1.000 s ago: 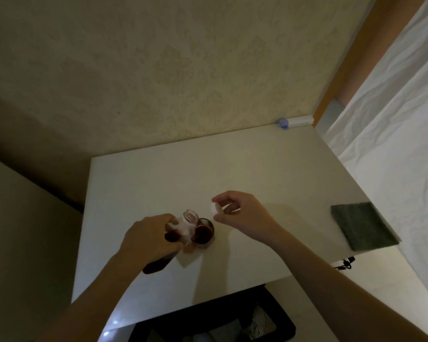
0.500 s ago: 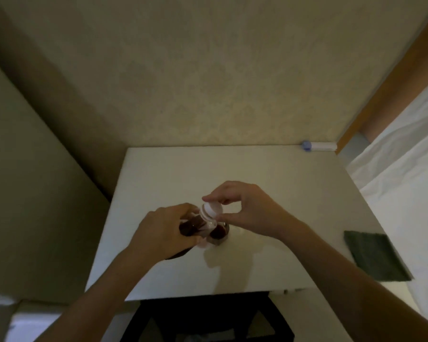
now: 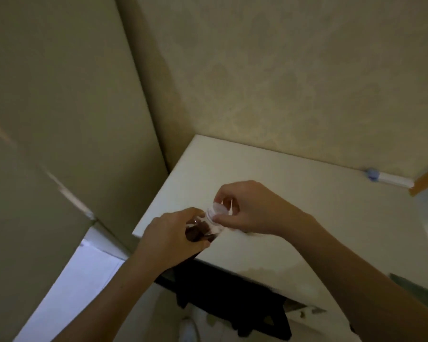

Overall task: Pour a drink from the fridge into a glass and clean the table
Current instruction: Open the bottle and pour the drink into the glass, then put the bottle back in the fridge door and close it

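My left hand (image 3: 173,239) grips a small clear bottle of dark drink (image 3: 198,232), tilted with its neck pointing up and right, above the near left corner of the white table (image 3: 294,193). My right hand (image 3: 247,208) pinches the white cap (image 3: 219,209) right at the bottle's mouth. The glass is hidden behind my hands.
A tall pale fridge or cabinet (image 3: 59,119) stands close on the left of the table. A white tube with a blue end (image 3: 388,178) lies at the table's far right edge. A dark green cloth (image 3: 415,285) shows at the right edge. A dark stool (image 3: 232,304) sits under the table.
My right hand brought the cap from apart onto the bottle's mouth. The bottle came up from its tilt over the glass. My head turned left, so the table shifted right.
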